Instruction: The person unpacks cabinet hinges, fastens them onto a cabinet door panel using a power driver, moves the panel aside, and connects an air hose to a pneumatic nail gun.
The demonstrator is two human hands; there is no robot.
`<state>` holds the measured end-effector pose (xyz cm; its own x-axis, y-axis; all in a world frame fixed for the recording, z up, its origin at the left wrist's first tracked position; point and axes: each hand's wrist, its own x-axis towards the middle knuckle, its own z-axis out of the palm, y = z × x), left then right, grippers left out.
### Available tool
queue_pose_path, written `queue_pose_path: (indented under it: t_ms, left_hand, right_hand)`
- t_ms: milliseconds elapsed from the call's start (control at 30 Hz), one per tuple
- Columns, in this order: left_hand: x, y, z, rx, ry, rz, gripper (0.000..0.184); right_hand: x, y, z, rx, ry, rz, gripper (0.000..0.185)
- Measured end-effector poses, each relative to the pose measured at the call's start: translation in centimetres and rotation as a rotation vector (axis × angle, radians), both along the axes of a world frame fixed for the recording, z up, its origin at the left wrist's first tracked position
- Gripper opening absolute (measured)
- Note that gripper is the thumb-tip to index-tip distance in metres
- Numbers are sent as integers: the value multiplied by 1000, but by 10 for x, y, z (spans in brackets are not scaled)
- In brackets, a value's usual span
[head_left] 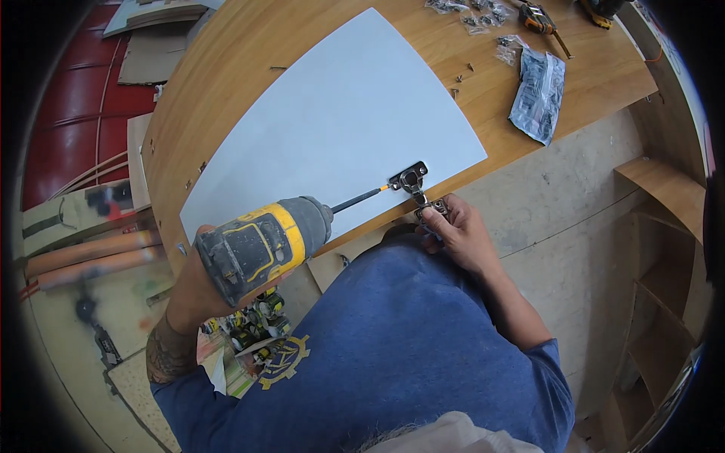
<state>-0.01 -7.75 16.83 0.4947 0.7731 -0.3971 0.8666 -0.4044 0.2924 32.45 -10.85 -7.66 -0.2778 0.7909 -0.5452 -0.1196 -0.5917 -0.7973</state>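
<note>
Blue shirt [423, 325], gear emblem [285, 364] illegible: left hand [194, 283] clasps a drill [257, 243], right hand [462, 232] pinches a hinge [411, 180].

Single head-worn view, forward and down, close above white panel [347, 113]

Soft, even light across the white panel [340, 121], faint shadows, strong fisheye curvature, black corners
</note>
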Motion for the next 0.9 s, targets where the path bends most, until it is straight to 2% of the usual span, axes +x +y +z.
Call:
queue_pose_path:
  t_ms: [900]
  left_hand:
    - [7,12,9,2,49,-41,33]
  right_hand:
    - [2,0,-10,34,-13,27,32]
